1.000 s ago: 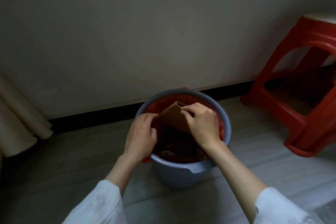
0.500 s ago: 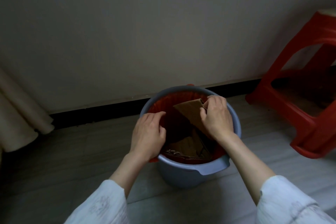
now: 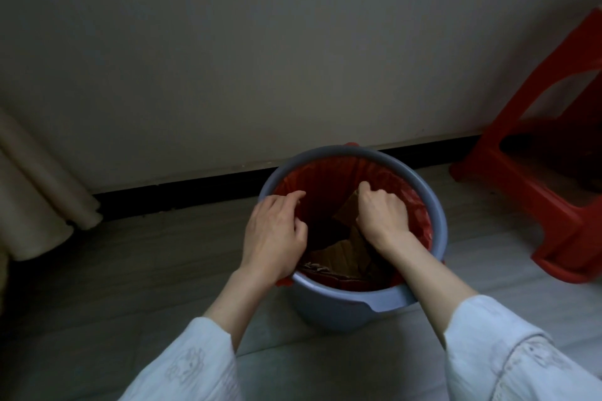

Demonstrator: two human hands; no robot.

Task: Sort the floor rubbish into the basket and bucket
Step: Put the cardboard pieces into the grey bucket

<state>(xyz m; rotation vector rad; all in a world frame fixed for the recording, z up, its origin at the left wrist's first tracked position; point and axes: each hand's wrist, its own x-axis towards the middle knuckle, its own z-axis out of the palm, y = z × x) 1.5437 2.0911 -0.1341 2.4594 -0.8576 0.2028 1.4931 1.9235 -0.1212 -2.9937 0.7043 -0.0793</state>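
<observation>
bucket (image 3: 355, 306) | no readable writing | right hand (image 3: 382, 215) pressing cardboard (image 3: 342, 255)

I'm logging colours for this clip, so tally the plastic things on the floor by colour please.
Blue: 1, the bucket
Red: 2, the bin liner inside the bucket and the stool to the right
Total: 3

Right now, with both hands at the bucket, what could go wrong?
1. The right hand pushes cardboard down inside the red liner; a stiff corner might tear the thin plastic.
2. The left hand lies on the liner at the rim of the bucket; if it lets go, the liner may slip inward.
3. Uneven pressing could tip the bucket.
</observation>
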